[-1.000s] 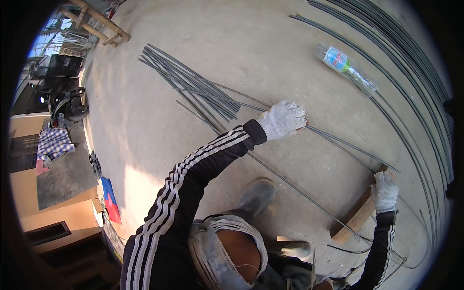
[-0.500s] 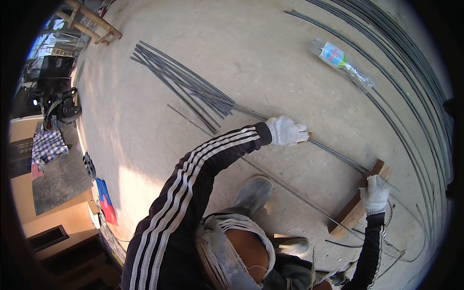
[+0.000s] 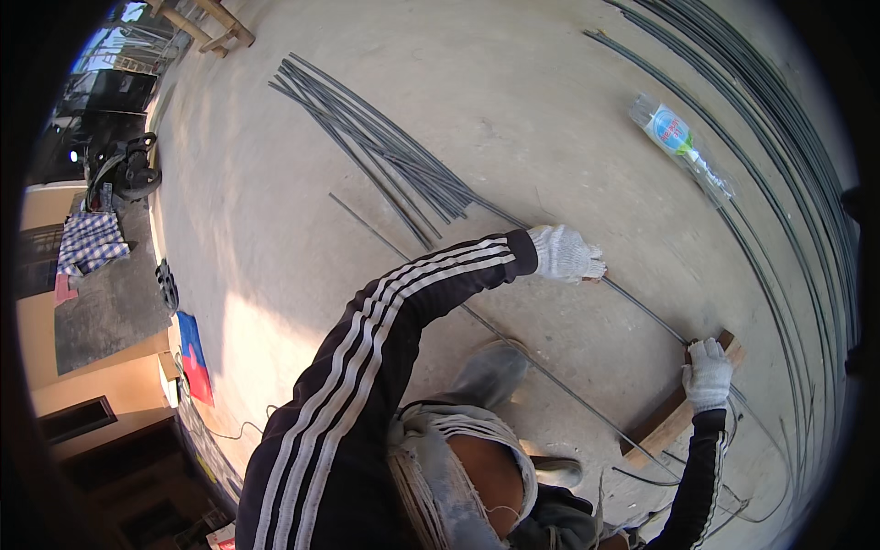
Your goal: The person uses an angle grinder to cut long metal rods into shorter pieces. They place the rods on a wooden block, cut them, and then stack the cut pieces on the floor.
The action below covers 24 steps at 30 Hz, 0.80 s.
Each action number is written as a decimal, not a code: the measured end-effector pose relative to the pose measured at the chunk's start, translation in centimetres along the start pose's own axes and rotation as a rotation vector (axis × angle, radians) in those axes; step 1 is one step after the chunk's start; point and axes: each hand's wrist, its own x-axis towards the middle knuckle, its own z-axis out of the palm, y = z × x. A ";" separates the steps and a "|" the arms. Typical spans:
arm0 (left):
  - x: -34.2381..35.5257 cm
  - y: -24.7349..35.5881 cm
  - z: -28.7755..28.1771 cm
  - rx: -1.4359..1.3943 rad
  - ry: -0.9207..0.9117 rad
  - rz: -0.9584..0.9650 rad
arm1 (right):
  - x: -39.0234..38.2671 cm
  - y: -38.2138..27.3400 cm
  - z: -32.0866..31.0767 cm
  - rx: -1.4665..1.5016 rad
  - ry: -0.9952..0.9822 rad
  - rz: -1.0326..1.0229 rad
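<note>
My left hand (image 3: 564, 254), in a white knit glove, is closed around a thin grey steel rod (image 3: 646, 308). This rod slants from a bundle of cut steel rods (image 3: 385, 151) on the concrete toward a wooden block (image 3: 662, 423). At the block's far end my right hand (image 3: 709, 378), gloved alike, has its fingers closed on the same rod. The hand hides the rod's contact with the wood. A second long rod (image 3: 550, 376) runs nearer to me, passing under my left forearm and over the block's near end.
Long steel bars (image 3: 779, 119) curve along the right side. A plastic bottle (image 3: 674, 133) lies beside them. Loose bent wire (image 3: 733, 504) is near my right forearm. My boot (image 3: 490, 371) stands between the arms. A wooden stand (image 3: 206, 27) is at the far left.
The view has shifted, so the floor items appear farther right. My right hand has come up onto the rod at the block. Between my hands, two rods showed side by side; one shows now.
</note>
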 end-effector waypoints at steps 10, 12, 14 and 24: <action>-1.4 -0.7 -0.5 -0.117 -0.023 -0.068 | 0.4 -0.9 1.2 0.015 -0.001 -0.020; -1.6 -1.2 -0.2 -0.125 -0.014 -0.057 | 0.4 -0.9 1.7 -0.009 0.017 -0.031; -2.2 -1.8 0.1 -0.146 0.017 -0.040 | 0.5 -1.0 2.2 -0.044 0.050 -0.049; -3.3 -2.3 0.8 -0.014 0.113 -0.023 | 1.2 -1.6 3.6 -0.082 0.087 -0.109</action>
